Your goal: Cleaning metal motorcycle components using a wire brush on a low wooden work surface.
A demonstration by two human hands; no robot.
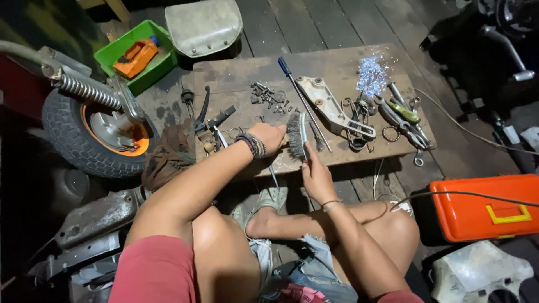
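Person sits cross-legged on floor, knees nearest cam. Right hand [318, 178] at near edge of wooden board [236, 78], grip closed on a thin metal part [304, 136], held upright against the brush. Left hand [269, 137] w/ beaded wristband, grip closed round handle of wire brush [293, 136]; bristles touch the part, near edge, approx mid-board. Orange toolbox [483, 210] on floor off near right corner. Small wheel w/ orange rim [95, 132] + spring off left edge. On board, past the hands: blue-handled screwdriver [297, 92] lies diagonal, grey bracket [331, 106] just beside it, pile of bolts [269, 95] mid-board, pliers + rings toward right edge. Green bin [112, 53] w/ orange item off far left corner.
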